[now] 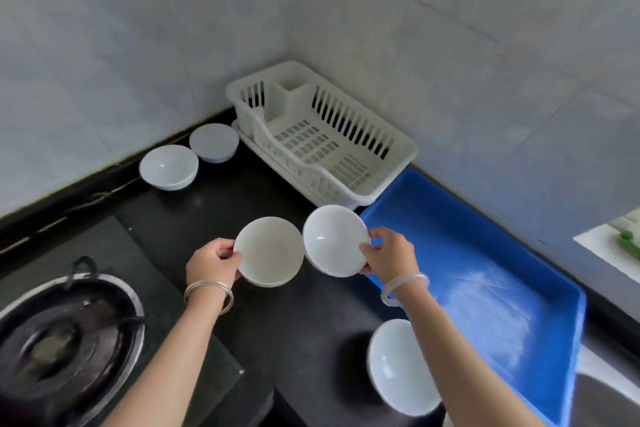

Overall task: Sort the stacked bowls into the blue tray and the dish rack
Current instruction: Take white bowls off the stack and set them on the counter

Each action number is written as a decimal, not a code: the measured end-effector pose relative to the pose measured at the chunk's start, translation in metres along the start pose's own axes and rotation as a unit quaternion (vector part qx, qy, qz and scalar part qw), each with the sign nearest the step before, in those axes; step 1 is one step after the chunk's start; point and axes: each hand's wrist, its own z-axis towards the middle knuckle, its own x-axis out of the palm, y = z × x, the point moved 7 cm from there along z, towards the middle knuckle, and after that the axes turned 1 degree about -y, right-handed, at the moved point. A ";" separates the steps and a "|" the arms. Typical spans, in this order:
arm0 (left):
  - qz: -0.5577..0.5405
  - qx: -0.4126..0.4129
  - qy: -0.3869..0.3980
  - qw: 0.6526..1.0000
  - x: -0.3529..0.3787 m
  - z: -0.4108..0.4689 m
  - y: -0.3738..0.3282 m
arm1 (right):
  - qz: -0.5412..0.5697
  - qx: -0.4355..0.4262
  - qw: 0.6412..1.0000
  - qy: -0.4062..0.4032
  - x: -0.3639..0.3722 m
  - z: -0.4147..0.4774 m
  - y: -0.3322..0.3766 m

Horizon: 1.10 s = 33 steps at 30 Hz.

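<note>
My left hand pinches the rim of a white bowl above the black counter. My right hand pinches the rim of a second white bowl, tilted, just left of the blue tray. The two held bowls almost touch. The white dish rack stands in the corner behind them, with nothing in it. Two more white bowls sit by the back wall, one to the left of the other. Another white bowl lies near the front, partly hidden by my right forearm.
A dark wok sits on the stove at the lower left. Tiled walls close the corner behind the rack and the tray. A sink edge shows at the lower right, beyond the tray.
</note>
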 end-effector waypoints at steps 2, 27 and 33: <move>-0.018 -0.024 -0.035 0.999 -0.019 0.018 0.010 | -0.001 -0.005 1.000 0.023 0.031 0.016 0.015; -0.159 -0.125 -0.155 0.967 -0.055 0.142 0.047 | 0.078 0.101 0.991 0.027 0.203 0.141 0.084; -0.199 -0.126 -0.145 0.961 -0.047 0.142 0.052 | 0.171 0.132 0.976 0.039 0.211 0.143 0.083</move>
